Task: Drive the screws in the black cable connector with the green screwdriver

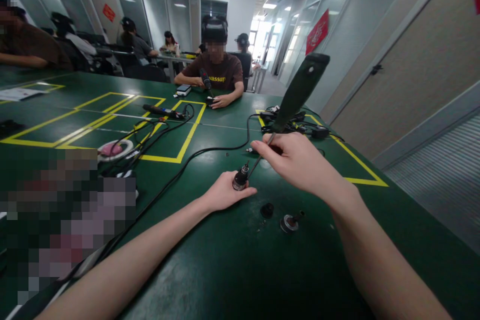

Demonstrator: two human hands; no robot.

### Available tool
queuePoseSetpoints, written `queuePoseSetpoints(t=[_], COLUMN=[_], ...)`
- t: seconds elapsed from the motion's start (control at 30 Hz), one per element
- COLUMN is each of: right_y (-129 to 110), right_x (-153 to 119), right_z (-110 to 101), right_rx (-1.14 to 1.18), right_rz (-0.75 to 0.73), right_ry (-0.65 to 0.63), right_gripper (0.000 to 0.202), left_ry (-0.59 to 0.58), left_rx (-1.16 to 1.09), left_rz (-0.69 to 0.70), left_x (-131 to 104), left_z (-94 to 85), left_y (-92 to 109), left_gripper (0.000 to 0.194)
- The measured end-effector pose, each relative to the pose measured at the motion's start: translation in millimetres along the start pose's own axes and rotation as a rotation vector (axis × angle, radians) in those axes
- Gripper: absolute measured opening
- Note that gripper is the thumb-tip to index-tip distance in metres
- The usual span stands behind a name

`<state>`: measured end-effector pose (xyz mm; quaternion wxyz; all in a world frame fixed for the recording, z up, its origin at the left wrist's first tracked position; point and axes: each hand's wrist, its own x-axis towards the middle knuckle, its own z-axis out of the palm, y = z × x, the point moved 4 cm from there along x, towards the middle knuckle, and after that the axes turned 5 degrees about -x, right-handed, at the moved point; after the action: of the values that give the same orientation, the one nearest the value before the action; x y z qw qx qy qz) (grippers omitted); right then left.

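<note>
My left hand (224, 193) is closed around a black cylindrical metal part (240, 178) with a stepped, narrow tip, holding it low over the green table. My right hand (300, 162) pinches the thin metal shaft of a screwdriver (302, 92). Its broad dark green handle, with a hole near the end, points up and away. The shaft slants down to the side of the black part; whether its tip touches is hard to tell. Just to the right on the table lie a small black cap-like piece (267, 210) and a round metal piece with a stem (290, 223).
A black cable (202, 150) crosses the green table (210, 270). Black adapters (318, 132) and cords lie behind my right hand. A white ring with a pink middle (114, 149) and a black pen-like tool (163, 111) lie left. Opposite, a co-worker (221, 70) holds a drill.
</note>
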<state>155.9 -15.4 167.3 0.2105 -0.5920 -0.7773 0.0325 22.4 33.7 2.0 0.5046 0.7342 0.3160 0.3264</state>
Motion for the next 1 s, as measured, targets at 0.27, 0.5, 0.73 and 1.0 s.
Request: queuePoseSetpoints(t=[0.27, 0.5, 0.73, 1.0], right_y=[-0.1, 2.0, -0.9, 1.3], right_x=[-1.0, 0.2, -0.1, 1.2], right_z=[1.1, 1.2, 0.3, 2.2], right_rx=[0.030, -0.023, 0.039, -0.015], right_rz=[-0.028, 0.015, 0.007, 0.015], right_ry=[-0.039, 0.000, -0.029, 0.032], right_gripper=[0.042, 0.045, 0.047, 0.042], left_ry=[0.002, 0.021, 0.002, 0.020], left_rx=[-0.016, -0.031, -0.057, -0.011], left_rz=[0.000, -0.011, -0.022, -0.028], left_x=[0.7, 1.0, 0.3, 0.7], left_z=[0.3, -0.9, -0.1, -0.3], left_y=[2.0, -1.3, -3.1, -2.1], left_gripper=[0.028, 0.028, 0.032, 0.032])
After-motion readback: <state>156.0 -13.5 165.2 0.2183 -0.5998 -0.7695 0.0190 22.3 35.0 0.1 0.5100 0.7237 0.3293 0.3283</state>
